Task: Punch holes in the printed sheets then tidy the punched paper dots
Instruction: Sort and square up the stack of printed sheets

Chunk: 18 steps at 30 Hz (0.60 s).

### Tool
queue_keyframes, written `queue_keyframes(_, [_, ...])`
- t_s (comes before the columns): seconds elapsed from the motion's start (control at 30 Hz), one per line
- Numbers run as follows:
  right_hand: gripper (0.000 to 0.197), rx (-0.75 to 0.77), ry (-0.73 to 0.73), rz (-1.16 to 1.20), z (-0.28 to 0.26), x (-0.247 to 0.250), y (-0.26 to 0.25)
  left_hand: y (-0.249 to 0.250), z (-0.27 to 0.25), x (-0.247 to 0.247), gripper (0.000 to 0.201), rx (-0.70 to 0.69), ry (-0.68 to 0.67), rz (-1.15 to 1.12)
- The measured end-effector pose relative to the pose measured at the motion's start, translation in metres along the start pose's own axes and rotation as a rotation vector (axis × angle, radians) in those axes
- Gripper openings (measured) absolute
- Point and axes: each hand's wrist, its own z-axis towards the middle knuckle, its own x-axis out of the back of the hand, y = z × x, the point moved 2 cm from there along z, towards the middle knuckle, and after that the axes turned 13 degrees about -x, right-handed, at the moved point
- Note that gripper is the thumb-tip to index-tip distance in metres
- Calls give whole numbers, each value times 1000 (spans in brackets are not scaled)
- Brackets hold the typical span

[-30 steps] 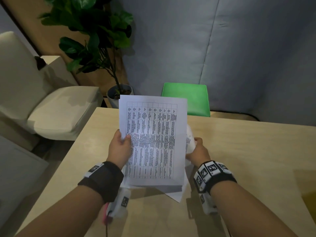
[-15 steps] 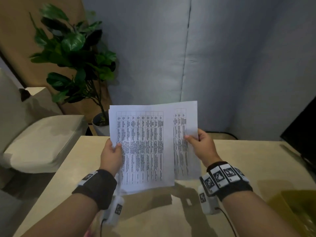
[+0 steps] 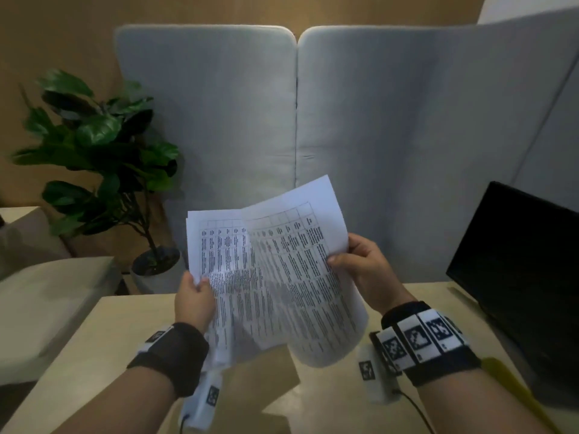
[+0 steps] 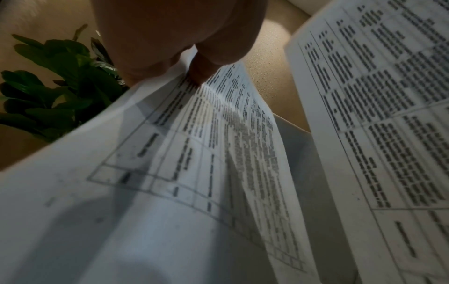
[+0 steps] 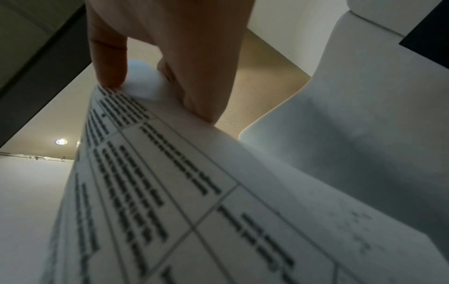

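Both hands hold printed sheets in the air above the table (image 3: 329, 399), in front of the grey divider panel (image 3: 376, 120). Left hand (image 3: 195, 300) pinches the upright stack (image 3: 225, 264) at its left edge. Right hand (image 3: 360, 264) pinches the loose top sheet (image 3: 300, 277) at its right edge; its long axis is tilted, top toward the monitor (image 3: 517, 261). Squaring them likely means swinging that sheet back toward the stack. No hole punch in view.
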Motion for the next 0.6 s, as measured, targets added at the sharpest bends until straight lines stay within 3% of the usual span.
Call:
queue_keyframes(0.13, [34, -43, 77, 5, 4, 4, 3, 20, -7, -16, 14, 87, -95, -295])
queue_keyframes(0.23, [19, -68, 235, -18, 12, 12, 13, 41, -20, -24, 39, 127, -217, -505])
queue_keyframes(0.3, [21, -79, 283, -20, 17, 17, 21, 53, -27, -31, 48, 135, -265, -608])
queue_keyframes(0.43, [24, -86, 338, -20, 22, 21, 36, 48, -26, -33, 51, 183, -239, -815])
queue_keyframes(0.6, [15, -75, 402, -89, 19, 21, 46, 39, -23, -32, 75, 87, -243, -626])
